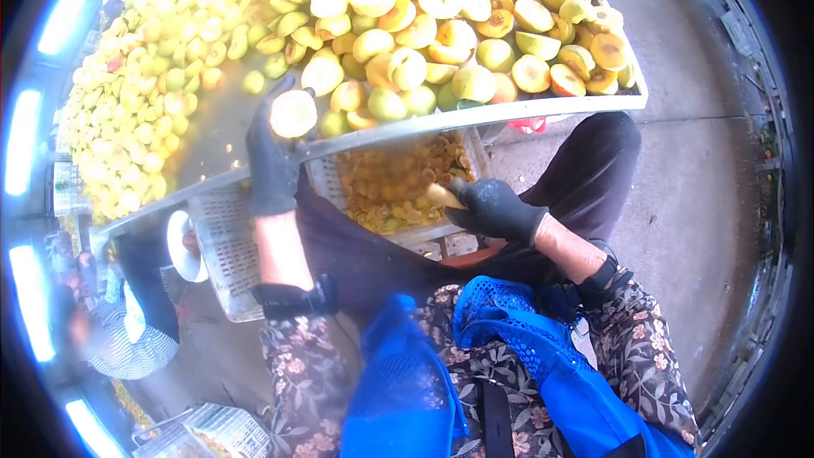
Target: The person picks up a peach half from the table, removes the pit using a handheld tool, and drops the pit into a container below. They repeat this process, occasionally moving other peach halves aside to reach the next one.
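My left hand (273, 153), in a dark glove, is at the near edge of the metal table (509, 110), its fingers round a pale yellow fruit half (293, 114) with the cut side up. Over my lap, my right hand (492, 207), gloved too, is closed on a small tan object (444, 197), which looks like a tool handle; the rest of it is hidden. Many halved fruits (407, 68) lie heaped on the table beyond my hands. Below the table edge, a crate (324, 183) holds brown and yellow scraps.
Smaller yellow pieces (127, 136) cover the table's left side. A white plastic crate (227, 246) stands by my left forearm, another (229, 428) at the bottom left. A person in a striped garment (131, 339) is at the left. My knee (606, 148) rises near the table's right corner.
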Demonstrator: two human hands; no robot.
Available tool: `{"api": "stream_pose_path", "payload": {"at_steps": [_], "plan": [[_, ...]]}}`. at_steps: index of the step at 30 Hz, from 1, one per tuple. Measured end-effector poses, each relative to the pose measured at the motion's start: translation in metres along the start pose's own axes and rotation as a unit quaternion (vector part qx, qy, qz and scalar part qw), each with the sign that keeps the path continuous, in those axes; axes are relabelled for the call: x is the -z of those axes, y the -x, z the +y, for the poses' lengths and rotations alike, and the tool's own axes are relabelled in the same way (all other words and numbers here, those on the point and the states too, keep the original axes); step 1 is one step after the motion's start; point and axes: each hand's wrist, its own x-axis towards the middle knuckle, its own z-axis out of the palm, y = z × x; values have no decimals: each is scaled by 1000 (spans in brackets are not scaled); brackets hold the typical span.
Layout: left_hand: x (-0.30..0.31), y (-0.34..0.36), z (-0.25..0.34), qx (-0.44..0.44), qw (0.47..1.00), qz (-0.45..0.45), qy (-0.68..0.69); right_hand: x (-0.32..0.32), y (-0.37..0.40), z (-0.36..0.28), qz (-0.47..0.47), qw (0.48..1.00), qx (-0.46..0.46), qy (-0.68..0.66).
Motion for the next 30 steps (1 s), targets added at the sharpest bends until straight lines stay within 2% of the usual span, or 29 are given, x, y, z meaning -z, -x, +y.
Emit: {"api": "stream_pose_path", "payload": {"at_steps": [1,2,4,5,8,11,13,15,17,20,23,24,26,28,30], "plan": [[0,10,13,-74,997,8,-26,5,-2,-12,36,998,28,-32],[-4,14,18,-112,992,39,-42,12,-5,-25,74,994,56,-62],[-16,25,31,-153,979,108,-82,37,-7,-66,133,980,100,-112],[-23,38,41,-153,971,147,-106,44,-9,-81,163,970,121,-135],[-32,54,78,-154,950,182,-202,44,-14,-99,229,949,167,-139],[-47,56,95,-179,946,222,-153,56,-8,-120,267,938,196,-106],[-50,57,113,-98,960,211,-157,57,-4,-122,247,949,180,-81],[-53,59,121,-18,973,230,-8,54,-1,-124,246,951,174,-69],[-54,62,123,8,969,246,-8,48,0,-120,259,945,183,-75],[-57,67,123,-27,953,240,-182,40,2,-113,263,938,202,-97],[-57,72,120,-54,939,221,-257,51,12,-111,214,952,215,-34],[-58,73,112,-72,926,237,-285,47,11,-109,181,961,190,-91],[-62,73,110,-52,939,253,-228,40,3,-106,118,962,139,-203],[-61,71,126,26,966,250,-56,44,6,-111,123,966,151,-169],[-64,72,119,-56,947,271,-166,44,6,-112,139,963,165,-163]]}}
